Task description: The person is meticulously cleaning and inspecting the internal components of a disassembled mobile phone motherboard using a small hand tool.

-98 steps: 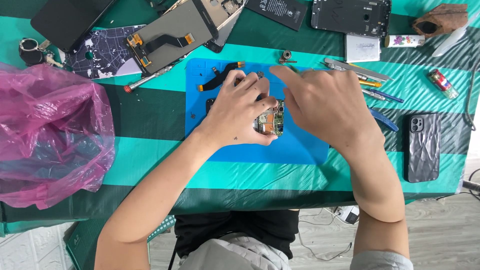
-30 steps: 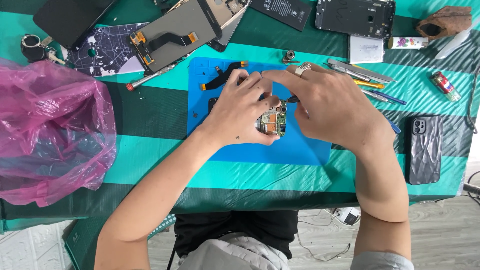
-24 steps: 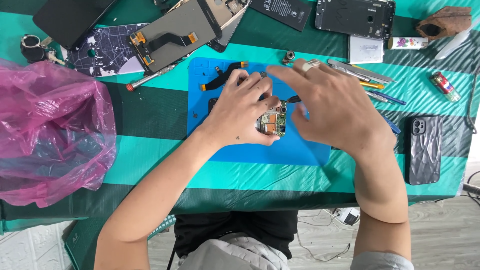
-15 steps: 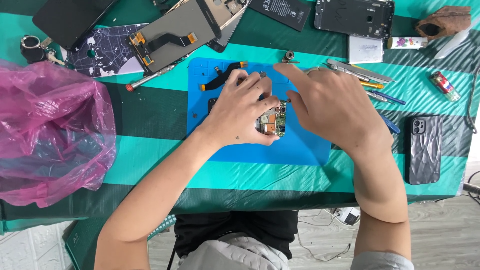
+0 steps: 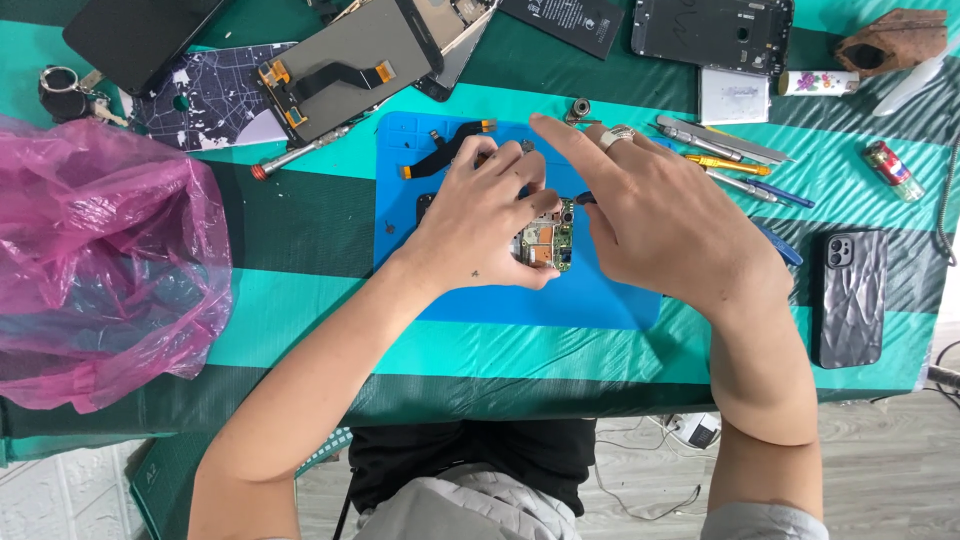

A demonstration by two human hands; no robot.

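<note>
Pink plastic bag (image 5: 100, 260), black phone case (image 5: 852, 298), screwdrivers (image 5: 735, 160) on striped cloth (image 5: 300, 330).

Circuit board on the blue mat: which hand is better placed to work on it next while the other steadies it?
Probably the right hand: its fingers are free and spread just beside the circuit board. The left hand already pinches the board against the blue mat, so it seems better suited to steadying.

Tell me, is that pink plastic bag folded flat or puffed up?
Puffed up: the pink bag bulges in crumpled folds on the table, left of both hands.
</note>
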